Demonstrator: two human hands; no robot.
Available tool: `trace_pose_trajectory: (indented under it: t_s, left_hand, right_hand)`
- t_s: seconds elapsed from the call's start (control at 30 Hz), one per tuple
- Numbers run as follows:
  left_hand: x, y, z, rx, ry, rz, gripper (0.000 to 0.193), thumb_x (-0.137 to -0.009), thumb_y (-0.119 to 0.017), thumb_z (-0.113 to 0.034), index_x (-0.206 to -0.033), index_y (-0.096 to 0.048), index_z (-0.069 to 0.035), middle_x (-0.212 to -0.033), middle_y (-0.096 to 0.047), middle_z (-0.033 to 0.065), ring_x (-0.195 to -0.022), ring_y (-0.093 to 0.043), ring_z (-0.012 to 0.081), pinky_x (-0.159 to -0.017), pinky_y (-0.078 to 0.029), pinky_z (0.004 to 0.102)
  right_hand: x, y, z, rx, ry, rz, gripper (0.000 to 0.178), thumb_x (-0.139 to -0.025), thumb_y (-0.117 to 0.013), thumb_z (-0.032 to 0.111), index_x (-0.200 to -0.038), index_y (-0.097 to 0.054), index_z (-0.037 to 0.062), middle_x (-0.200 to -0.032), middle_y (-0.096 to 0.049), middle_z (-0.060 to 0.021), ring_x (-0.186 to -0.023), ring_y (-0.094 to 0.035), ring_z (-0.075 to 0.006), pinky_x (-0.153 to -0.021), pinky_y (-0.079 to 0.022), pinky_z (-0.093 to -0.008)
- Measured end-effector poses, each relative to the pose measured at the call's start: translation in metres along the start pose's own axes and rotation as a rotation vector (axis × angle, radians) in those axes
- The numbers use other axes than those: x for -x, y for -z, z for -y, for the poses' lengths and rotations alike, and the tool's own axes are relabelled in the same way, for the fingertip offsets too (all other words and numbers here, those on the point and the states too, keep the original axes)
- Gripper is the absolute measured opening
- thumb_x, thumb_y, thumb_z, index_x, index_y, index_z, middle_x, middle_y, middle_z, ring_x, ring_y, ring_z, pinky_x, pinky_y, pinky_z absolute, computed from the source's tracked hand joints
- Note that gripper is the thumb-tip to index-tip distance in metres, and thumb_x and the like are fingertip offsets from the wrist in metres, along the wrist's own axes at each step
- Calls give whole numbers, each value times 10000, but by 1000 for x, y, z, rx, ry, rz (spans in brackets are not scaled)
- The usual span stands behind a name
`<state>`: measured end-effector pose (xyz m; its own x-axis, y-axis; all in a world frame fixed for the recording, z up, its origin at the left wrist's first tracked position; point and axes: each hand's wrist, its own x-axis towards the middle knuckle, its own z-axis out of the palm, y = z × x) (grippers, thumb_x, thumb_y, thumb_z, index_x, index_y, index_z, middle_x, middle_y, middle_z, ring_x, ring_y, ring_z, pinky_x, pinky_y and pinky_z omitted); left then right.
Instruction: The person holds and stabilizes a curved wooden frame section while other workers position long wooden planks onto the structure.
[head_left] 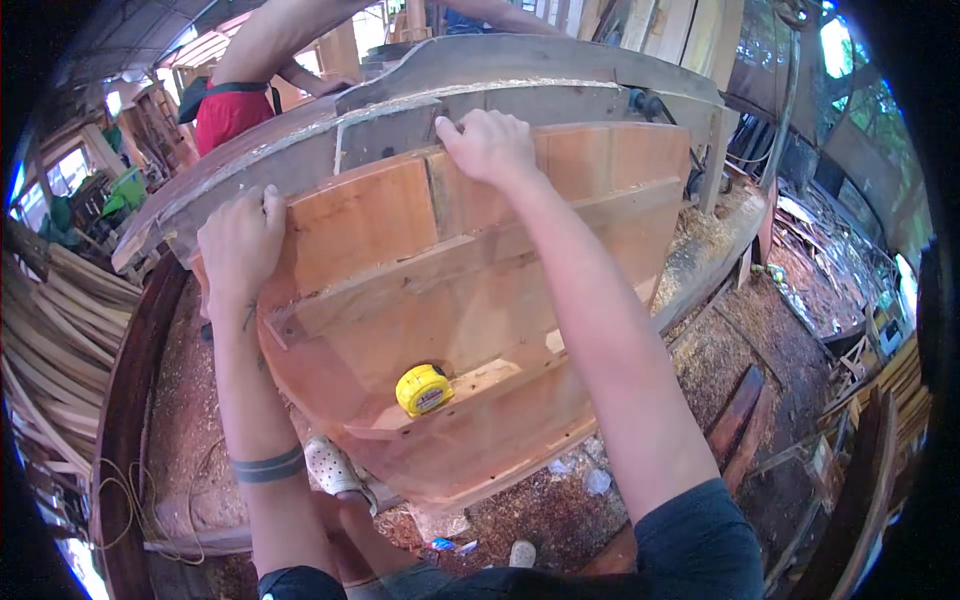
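Observation:
Both my hands grip a large reddish wooden panel (pixel 350 225), built of joined boards with pale battens across it, which leans toward me against a grey workbench (pixel 570 100). My left hand (pixel 243 240) is closed round the panel's upper left corner, its thumb on top. Closed over the top edge near the middle is my right hand (pixel 488 145), thumb pointing left; its fingertips are hidden behind the panel. A yellow tape measure (pixel 424 390) rests on the lower batten (pixel 500 386), apart from both hands.
Across the bench, another person in red clothing (pixel 232 118) has a hand on the bench. Long wooden strips (pixel 65 340) are stacked at far left. Sawdust and shavings (pixel 730 335) cover the ground; dark planks (pixel 735 415) lie at right. A thin cord (pixel 125 490) loops at lower left.

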<state>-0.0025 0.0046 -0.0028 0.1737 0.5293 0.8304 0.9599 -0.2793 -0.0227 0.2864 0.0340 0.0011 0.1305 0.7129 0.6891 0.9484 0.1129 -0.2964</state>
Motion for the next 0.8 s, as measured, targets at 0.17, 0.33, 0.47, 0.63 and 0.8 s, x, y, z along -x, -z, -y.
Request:
trace_pose_trajectory:
  t_s: [0.17,0.33,0.47,0.63,0.8]
  left_hand:
    - [0,2,-1,4,-10,19,405,-946,-430,-323,-765,-636,-26,-793,-639,232,-796,-615,428,-714,-458,524]
    - [-1,2,1,-5,13,75,430,-963,-412,-346,-827,-652,-15,-840,-645,247,-833,-613,440,-745,-454,531]
    - [0,-2,1,-28,-21,-1,417,-945,-430,-335,-747,-635,-30,-790,-653,207,-778,-626,410,-713,-473,518]
    - [0,-1,1,-12,-13,13,407,-943,-427,-328,-762,-641,-33,-805,-659,198,-782,-628,405,-716,-475,516]
    - [0,1,0,-11,-6,22,401,-943,-427,-321,-766,-639,-31,-821,-661,195,-804,-629,393,-728,-476,508]
  right_hand:
    - [1,-1,0,-15,11,-41,532,-872,-490,492,-779,-736,30,-868,-692,-231,-873,-678,-376,-836,-513,-463]
    - [0,0,2,12,-9,-18,531,-879,-476,499,-821,-745,45,-899,-695,-225,-897,-677,-369,-850,-508,-469]
    - [-1,2,1,16,-26,41,528,-895,-454,520,-870,-754,87,-921,-691,-223,-921,-662,-384,-868,-492,-469]
    - [-1,1,1,19,-25,48,528,-898,-445,530,-858,-756,106,-913,-690,-219,-920,-656,-390,-866,-486,-476]
    - [-2,1,0,12,-10,26,523,-885,-462,514,-841,-754,82,-902,-694,-216,-891,-669,-381,-846,-501,-469]
